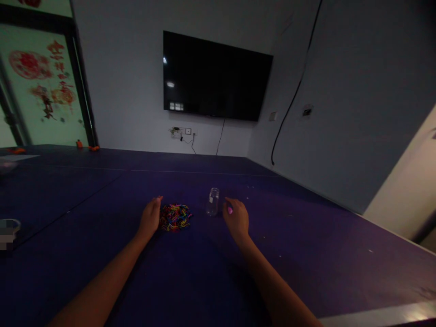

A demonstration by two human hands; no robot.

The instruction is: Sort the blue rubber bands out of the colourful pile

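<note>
**Item: small clear bottle (213, 201).** Stood upright on the purple bench (190, 281), long axis vertical, neck and mouth pointing up. Whether it was capped could not be told.

**Beside it:** a heap of many-coloured bands (175, 216), left of the bottle and apart from it.

**Left grip (150, 219):** released and loosely curved, set against the heap's left edge, thumb raised.

**Right grip (236, 220):** just right of the bottle, fingertips pinched on a small pink piece (230, 210). Too dim to tell whether it touched the glass.

**Surroundings:** a dark wall screen (214, 77) hung beyond the bench.
</note>
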